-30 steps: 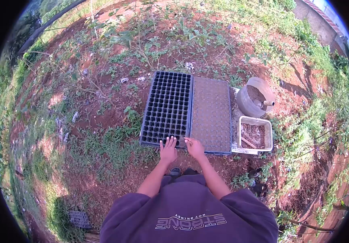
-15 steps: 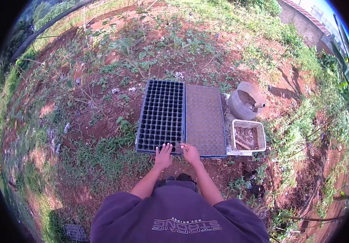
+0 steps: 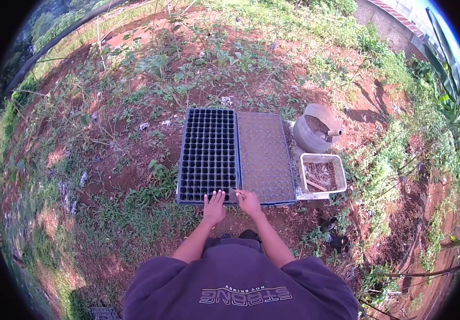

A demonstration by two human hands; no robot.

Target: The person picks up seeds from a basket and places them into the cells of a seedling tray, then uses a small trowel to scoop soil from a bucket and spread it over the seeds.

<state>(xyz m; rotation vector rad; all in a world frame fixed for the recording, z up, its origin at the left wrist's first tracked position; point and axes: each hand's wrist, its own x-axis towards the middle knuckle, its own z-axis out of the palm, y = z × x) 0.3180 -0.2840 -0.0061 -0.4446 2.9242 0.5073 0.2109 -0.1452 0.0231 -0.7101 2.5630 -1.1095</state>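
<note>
Two long cell trays lie side by side. The black tray [image 3: 208,152] on the left shows dark cells, and the tray on the right [image 3: 264,157] is filled level with brown soil. My left hand [image 3: 214,207] rests on the near edge of the black tray with its fingers spread. Close beside it, my right hand [image 3: 248,202] is closed at that tray's near right corner, by the seam between the trays. Its fingers are pinched on something small and dark that I cannot make out.
Right of the trays stands a round tub [image 3: 314,130] holding soil and a handled tool. Nearer is a rectangular container [image 3: 322,173] with reddish-brown material and a stick in it. Weeds and red soil surround them; a wall [image 3: 385,24] stands far right.
The view has shifted slightly, so the trays and containers appear a little further left. Both hands remain at the black tray's near edge, with little visible movement.
</note>
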